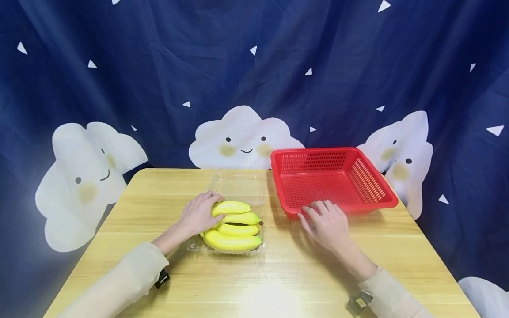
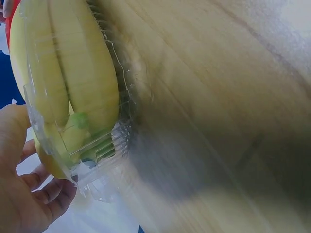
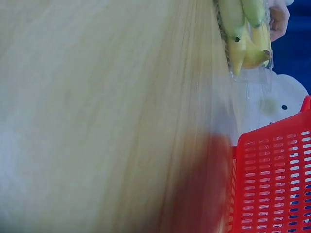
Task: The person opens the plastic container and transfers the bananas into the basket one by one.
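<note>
Several yellow bananas [image 1: 232, 240] lie side by side in the base of a clear plastic clamshell box [image 1: 260, 249], its lid [image 1: 237, 187] folded back toward the far side. My left hand [image 1: 203, 214] holds the left end of the farthest banana [image 1: 232, 206], thumb on the near side and fingers beyond. In the left wrist view, curled fingers [image 2: 60, 196] lie at the corner of the box. Over at the near rim of a red perforated plastic basket [image 1: 286, 187], my right hand [image 1: 328, 225] has loosely bent fingers overlapping the rim. The right wrist view does not include it.
The light wooden table [image 1: 167, 185] has its far edge against a dark blue curtain [image 1: 159, 88] printed with clouds and triangles. The basket stands to the right of the box, with bare wood between them in front.
</note>
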A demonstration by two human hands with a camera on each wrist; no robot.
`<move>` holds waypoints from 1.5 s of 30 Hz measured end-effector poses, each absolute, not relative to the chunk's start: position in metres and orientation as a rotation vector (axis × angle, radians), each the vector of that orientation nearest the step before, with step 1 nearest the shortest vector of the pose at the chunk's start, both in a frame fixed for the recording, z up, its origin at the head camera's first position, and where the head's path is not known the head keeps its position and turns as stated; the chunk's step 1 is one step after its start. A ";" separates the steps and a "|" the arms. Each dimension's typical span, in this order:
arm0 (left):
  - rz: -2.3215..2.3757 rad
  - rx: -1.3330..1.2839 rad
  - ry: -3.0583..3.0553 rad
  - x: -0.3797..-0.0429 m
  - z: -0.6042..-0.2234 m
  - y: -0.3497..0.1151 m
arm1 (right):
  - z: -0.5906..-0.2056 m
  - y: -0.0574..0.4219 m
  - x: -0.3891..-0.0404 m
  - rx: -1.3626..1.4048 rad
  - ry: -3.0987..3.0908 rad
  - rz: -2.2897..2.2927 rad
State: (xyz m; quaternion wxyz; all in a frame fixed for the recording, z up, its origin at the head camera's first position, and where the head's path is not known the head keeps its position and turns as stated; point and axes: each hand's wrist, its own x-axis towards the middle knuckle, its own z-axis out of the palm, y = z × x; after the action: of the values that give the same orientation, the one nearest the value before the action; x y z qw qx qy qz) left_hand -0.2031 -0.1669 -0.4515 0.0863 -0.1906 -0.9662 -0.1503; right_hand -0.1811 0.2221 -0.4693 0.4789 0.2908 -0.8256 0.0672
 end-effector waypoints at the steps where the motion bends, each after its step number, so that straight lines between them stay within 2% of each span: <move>1: -0.450 -0.569 -2.877 -0.203 -0.451 -0.167 | -0.469 0.222 -0.181 0.712 -2.009 0.168; 21: -0.456 -0.597 -2.844 -0.206 -0.428 -0.165 | -0.470 0.222 -0.180 0.703 -2.049 0.145; 45: -0.493 -0.708 -2.818 -0.229 -0.395 -0.116 | -0.470 0.221 -0.182 0.707 -2.012 0.193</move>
State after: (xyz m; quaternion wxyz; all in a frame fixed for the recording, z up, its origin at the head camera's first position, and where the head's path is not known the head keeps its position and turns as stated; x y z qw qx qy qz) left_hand -0.2289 -0.1158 -0.3947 0.0970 -0.2392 -0.9517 -0.1664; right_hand -0.1819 0.2209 -0.4703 0.4794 0.2899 -0.8245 0.0792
